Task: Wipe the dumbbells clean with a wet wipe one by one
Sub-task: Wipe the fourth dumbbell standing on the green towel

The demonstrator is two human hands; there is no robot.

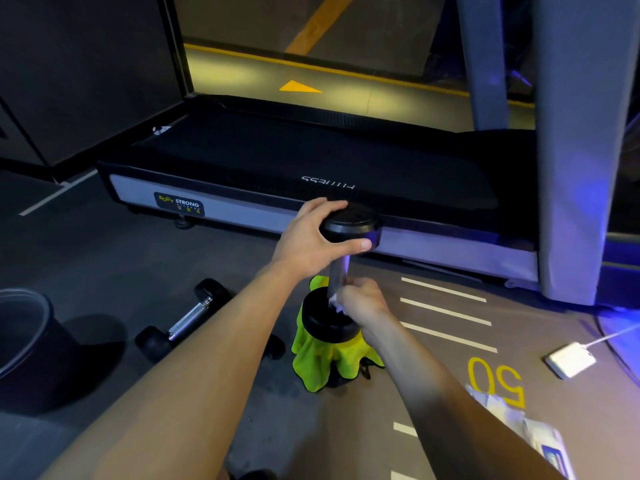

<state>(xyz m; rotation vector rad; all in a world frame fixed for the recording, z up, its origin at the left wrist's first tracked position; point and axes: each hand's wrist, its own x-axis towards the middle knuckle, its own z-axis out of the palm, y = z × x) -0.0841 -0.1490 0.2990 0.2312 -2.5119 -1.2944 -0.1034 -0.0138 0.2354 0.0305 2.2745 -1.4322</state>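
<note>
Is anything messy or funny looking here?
A bit. The dumbbell being wiped stands on end on a bunched yellow-green cloth, steadied by the left hand. Crumpled wipes and a packet lie loose on the floor. Nothing looks broken or spilled.

Upright dumbbell (pixel 341 278) on cloth (pixel 322 362); second dumbbell (pixel 187 320) left, bucket (pixel 24 327) far left, treadmill (pixel 311 161) behind, adapter (pixel 569 360) right.

Black dumbbell (pixel 349 226), neon-yellow cloth (pixel 322 362), white wipe (pixel 335 301).
</note>
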